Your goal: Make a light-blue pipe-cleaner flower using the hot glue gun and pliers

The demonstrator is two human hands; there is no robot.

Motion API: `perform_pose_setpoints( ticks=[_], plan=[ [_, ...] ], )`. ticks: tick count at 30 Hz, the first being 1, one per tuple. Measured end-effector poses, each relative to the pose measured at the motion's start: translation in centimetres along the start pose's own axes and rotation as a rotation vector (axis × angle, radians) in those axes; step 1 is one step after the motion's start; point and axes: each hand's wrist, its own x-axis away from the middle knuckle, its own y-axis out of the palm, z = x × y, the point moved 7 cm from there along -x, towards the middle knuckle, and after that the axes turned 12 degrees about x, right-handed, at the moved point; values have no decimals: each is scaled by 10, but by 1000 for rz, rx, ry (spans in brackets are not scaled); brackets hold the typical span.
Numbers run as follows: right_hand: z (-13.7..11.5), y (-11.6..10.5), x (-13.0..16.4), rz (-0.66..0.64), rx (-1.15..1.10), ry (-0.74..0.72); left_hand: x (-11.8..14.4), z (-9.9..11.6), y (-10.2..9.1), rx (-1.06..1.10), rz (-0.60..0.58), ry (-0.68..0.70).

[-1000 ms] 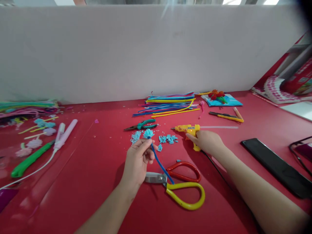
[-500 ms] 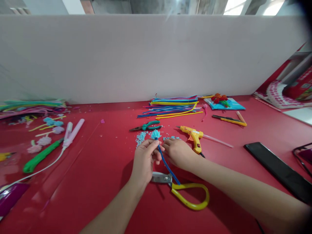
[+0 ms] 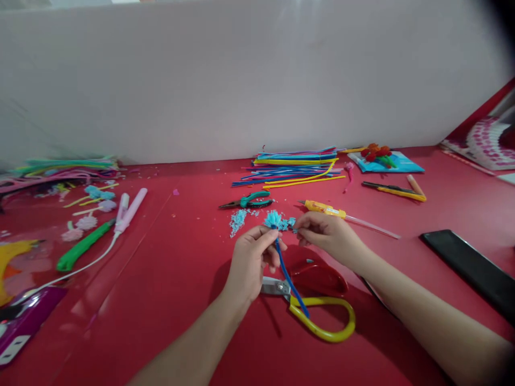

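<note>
Yellow-and-red scissors (image 3: 317,311) lie nearest on the red bench (image 3: 169,279). Above them the left hand (image 3: 251,262) pinches a blue stem (image 3: 284,262), its fluffy blue flower head (image 3: 273,219) partly built; the right hand (image 3: 328,236) pinches a blue petal piece (image 3: 292,223) beside it. Loose blue pieces (image 3: 238,220) remain beyond, unattached.

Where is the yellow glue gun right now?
In the head view, the yellow glue gun lies on the red table just beyond the right hand, right of the green pliers, with the pipe cleaners behind it.
</note>
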Motion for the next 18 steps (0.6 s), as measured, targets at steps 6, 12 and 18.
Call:
perform_pose_setpoints(
  ticks=[6,12,18],
  plan=[
    [-6,-10,14,-5,-395,129,3,-7,4,-82,-10,-55],
    [-25,-14,21,-36,-217,101,6,-11,8,-157,-51,-88],
    [-36,-23,27,86,102,-15,10,-12,7,-307,-57,-62]
  ],
)
